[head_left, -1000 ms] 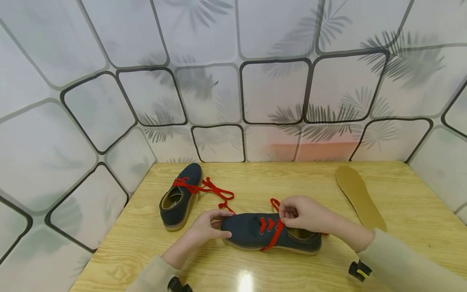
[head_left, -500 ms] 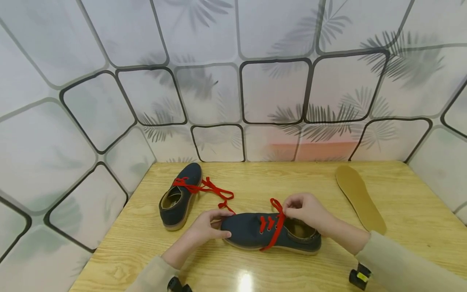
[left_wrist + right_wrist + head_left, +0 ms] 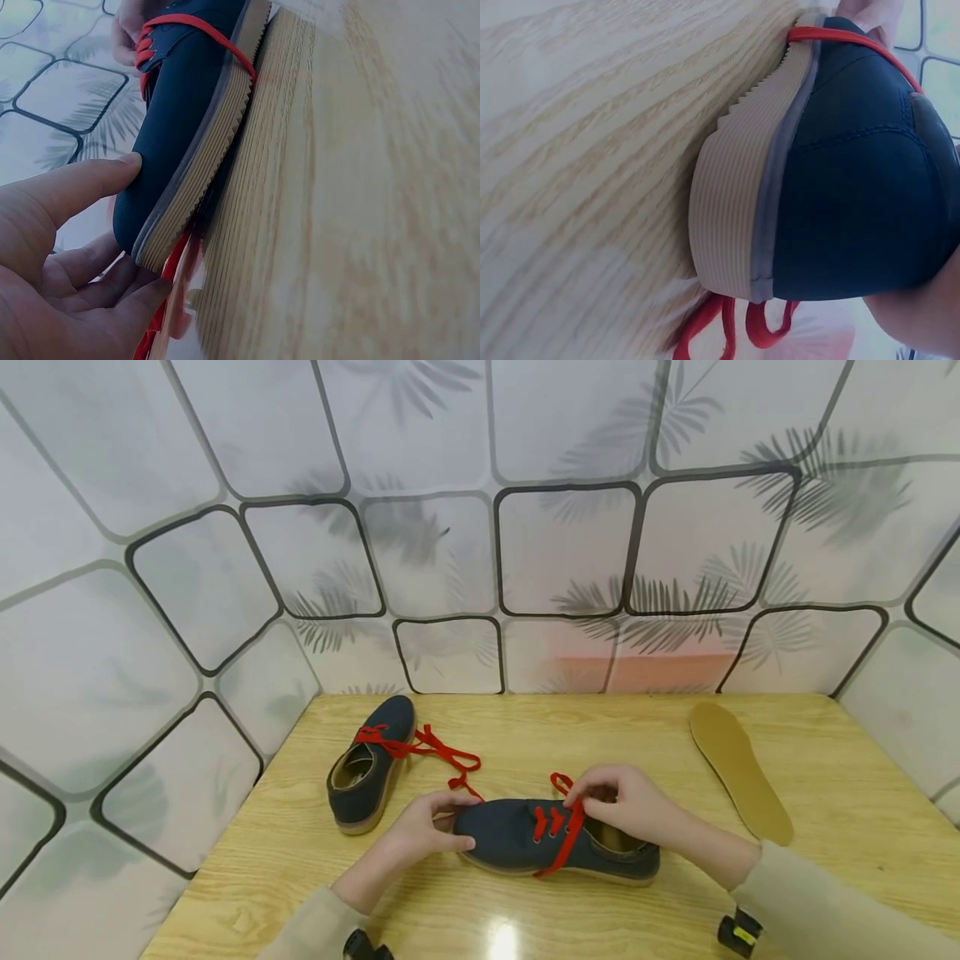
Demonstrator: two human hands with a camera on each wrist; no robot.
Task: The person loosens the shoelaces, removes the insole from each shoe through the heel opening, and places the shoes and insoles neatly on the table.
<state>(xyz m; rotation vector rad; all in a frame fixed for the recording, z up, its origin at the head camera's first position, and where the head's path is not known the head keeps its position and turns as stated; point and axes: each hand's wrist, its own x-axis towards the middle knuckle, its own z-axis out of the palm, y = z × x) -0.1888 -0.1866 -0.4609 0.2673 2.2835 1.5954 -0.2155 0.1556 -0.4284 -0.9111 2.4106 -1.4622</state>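
A navy shoe [image 3: 498,837] with a tan sole lies on the table, toe pointing left. My left hand [image 3: 422,828] holds its toe, thumb on the upper and fingers round the tip, as the left wrist view of the shoe [image 3: 176,112] also shows. At the top eyelets, my right hand [image 3: 637,803] pinches the red shoelace [image 3: 572,842] between thumb and index finger. One stretch of lace crosses the shoe's near side down to the sole, and a loop stands up behind it. The heel [image 3: 847,217] fills the right wrist view, which hides the right fingertips.
A second navy shoe [image 3: 392,720] stands at the back left, its loose red laces [image 3: 442,747] trailing right across the wooden table [image 3: 585,727]. At the back right lies a tan insole [image 3: 738,768]. A patterned wall [image 3: 570,552] rises behind the table.
My right hand lifts slightly back and away from the eyelets, then comes down and left onto the lace. The upright loop shifts a little left. My left hand stays on the toe.
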